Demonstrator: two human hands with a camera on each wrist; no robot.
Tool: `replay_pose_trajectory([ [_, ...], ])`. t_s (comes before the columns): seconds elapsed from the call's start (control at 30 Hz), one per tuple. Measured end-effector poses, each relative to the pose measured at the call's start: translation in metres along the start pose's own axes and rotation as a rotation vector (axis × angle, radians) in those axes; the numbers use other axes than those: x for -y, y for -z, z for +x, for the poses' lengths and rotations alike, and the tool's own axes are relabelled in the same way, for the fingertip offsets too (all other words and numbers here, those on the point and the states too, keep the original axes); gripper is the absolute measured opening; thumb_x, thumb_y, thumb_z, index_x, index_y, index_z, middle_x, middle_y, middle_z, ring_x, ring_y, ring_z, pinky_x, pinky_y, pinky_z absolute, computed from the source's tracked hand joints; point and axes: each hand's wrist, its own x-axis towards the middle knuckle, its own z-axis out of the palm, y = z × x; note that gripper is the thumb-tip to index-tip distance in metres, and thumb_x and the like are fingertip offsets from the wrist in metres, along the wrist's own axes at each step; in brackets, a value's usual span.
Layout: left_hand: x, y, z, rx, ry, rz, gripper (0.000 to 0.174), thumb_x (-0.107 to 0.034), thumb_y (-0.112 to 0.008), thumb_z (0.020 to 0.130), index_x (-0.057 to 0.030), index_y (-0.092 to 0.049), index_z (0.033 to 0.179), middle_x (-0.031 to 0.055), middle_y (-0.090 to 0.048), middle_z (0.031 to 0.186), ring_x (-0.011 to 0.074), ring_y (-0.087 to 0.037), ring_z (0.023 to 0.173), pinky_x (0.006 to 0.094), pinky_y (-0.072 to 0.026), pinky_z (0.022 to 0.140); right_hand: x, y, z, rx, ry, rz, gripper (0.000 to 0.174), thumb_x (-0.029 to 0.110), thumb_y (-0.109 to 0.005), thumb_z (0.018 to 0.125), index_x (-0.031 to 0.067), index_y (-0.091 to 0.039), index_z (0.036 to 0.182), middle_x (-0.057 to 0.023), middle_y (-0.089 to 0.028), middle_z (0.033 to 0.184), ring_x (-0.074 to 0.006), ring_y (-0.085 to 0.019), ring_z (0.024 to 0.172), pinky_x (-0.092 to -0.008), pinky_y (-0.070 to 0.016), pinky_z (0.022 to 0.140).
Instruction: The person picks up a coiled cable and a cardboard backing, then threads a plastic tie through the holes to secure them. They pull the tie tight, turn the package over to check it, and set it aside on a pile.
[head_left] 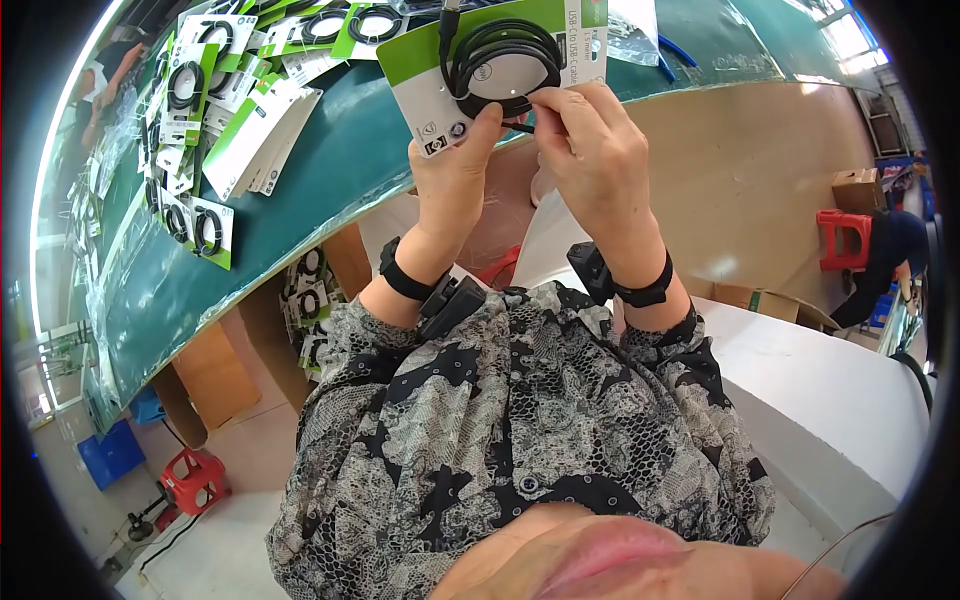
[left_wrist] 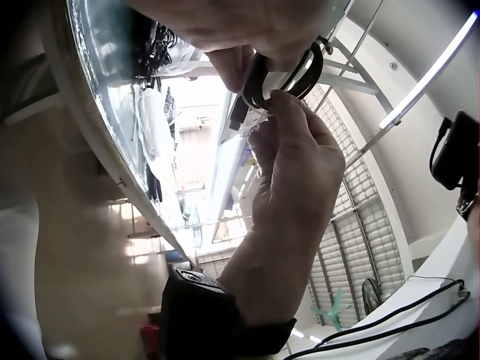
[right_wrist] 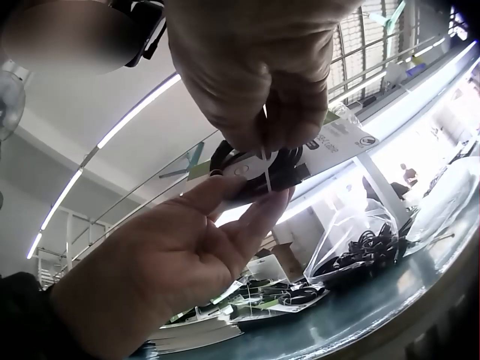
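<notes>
**Item:** cable (head_left: 500, 50), black, coiled flat on the face of a green-and-white card (head_left: 430, 85). A thin white tie (right_wrist: 266, 171) crosses the coil. All three are held in the air at chest height, over the near edge of the green surface (head_left: 340, 170).

**Hands:** the left hand (head_left: 450, 185) clamps the card, thumb on the front and fingers behind. The right hand (head_left: 595, 150) pinches the tie at the coil's lower edge with its fingertips.

**Step, as judged:** fastening the coil to the card. The next move likely calls for a steady card and a fine pull or twist on the tie.

**Edges and room:** the surface rim lies just below the card, and there is free air between rim and chest. The surface to the left is crowded with finished cards (head_left: 200, 80) and a stack (head_left: 260, 135). A bag of cables (right_wrist: 360, 240) lies further along the surface.
</notes>
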Motion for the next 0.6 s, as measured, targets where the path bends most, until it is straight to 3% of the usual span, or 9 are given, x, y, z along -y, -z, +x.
replay_pose_trajectory([
  [0.23, 0.007, 0.007, -0.001, 0.0, -0.089, 0.206, 0.013, -0.007, -0.07, 0.08, -0.0009, -0.064, 0.09, -0.0013, -0.064, 0.077, 0.0033, -0.056, 0.066, 0.0186, -0.0432, 0.057, -0.001, 0.0, 0.001, 0.02, -0.017, 0.019, 0.015, -0.002, -0.065, 0.075, 0.0019, -0.065, 0.089, -0.0097, -0.061, 0.08, -0.0234, -0.061, 0.064, -0.0306, -0.0491, 0.056],
  [0.5, 0.01, 0.011, -0.006, 0.059, -0.176, 0.353, 0.01, -0.008, -0.069, 0.081, -0.0016, -0.064, 0.086, -0.0036, -0.062, 0.072, 0.0018, -0.055, 0.065, 0.0185, -0.0429, 0.057, -0.005, -0.007, -0.001, 0.032, -0.007, -0.011, 0.01, -0.001, -0.064, 0.076, 0.0025, -0.064, 0.086, -0.0106, -0.06, 0.08, -0.0273, -0.06, 0.068, -0.0329, -0.0486, 0.059],
  [0.6, 0.018, 0.015, -0.006, 0.056, -0.154, 0.399, 0.01, -0.006, -0.068, 0.081, -0.0016, -0.063, 0.089, -0.0021, -0.063, 0.077, 0.004, -0.057, 0.068, 0.0191, -0.0454, 0.059, -0.01, -0.017, -0.004, 0.042, -0.038, 0.023, 0.007, 0.0, -0.062, 0.079, 0.003, -0.063, 0.085, -0.0116, -0.059, 0.08, -0.0299, -0.059, 0.071, -0.0347, -0.0479, 0.06],
])
